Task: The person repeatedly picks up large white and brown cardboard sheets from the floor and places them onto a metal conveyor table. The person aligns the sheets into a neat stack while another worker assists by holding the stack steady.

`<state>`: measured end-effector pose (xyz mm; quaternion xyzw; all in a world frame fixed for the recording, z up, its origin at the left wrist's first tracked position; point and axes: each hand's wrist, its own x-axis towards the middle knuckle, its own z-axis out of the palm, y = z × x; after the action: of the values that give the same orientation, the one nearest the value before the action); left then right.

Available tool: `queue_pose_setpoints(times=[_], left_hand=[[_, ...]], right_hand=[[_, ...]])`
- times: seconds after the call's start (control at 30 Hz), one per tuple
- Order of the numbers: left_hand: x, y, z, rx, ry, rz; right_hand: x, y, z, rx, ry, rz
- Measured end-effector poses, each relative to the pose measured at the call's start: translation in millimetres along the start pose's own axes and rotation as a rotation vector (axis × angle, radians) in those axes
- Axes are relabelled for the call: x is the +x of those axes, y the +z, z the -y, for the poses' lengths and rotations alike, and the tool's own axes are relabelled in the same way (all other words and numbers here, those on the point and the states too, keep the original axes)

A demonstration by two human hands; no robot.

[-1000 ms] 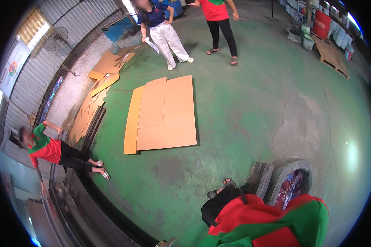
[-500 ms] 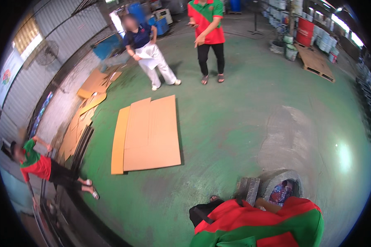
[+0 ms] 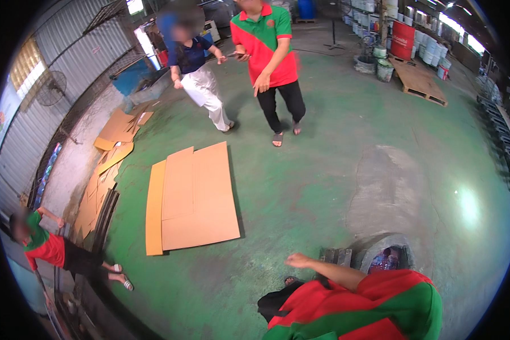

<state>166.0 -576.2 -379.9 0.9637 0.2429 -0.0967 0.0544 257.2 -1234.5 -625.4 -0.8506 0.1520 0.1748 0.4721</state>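
Your right hand (image 3: 296,260) has just come into view at lower centre, pointing left; nothing shows in it, though whether its fingers are spread or together cannot be told. That puts it nearest the dark bars (image 3: 337,256), well apart from the brown cardboard sheets (image 3: 209,198) flat on the floor (image 3: 300,187), ahead and left. Your left hand is out of sight. Pale lettering (small, far off) marks a red container (image 3: 402,41), upper right.

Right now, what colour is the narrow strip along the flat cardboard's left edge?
Narrow strip: yellow-orange, clearest in the head view.
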Motion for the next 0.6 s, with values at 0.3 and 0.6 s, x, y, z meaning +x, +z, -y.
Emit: queue_pose_setpoints(times=[0.3,0.6], left_hand=[[-7.0,-54.9,2.8,0.225,0.837,0.072],[-2.9,-57.3,-56.7,0.006,-0.101,0.064]], right_hand=[[-28.4,-106.6,93.8,-0.474,0.019,-0.422],[57.5,-160.8,72.5,0.293,0.228,-1.094]])
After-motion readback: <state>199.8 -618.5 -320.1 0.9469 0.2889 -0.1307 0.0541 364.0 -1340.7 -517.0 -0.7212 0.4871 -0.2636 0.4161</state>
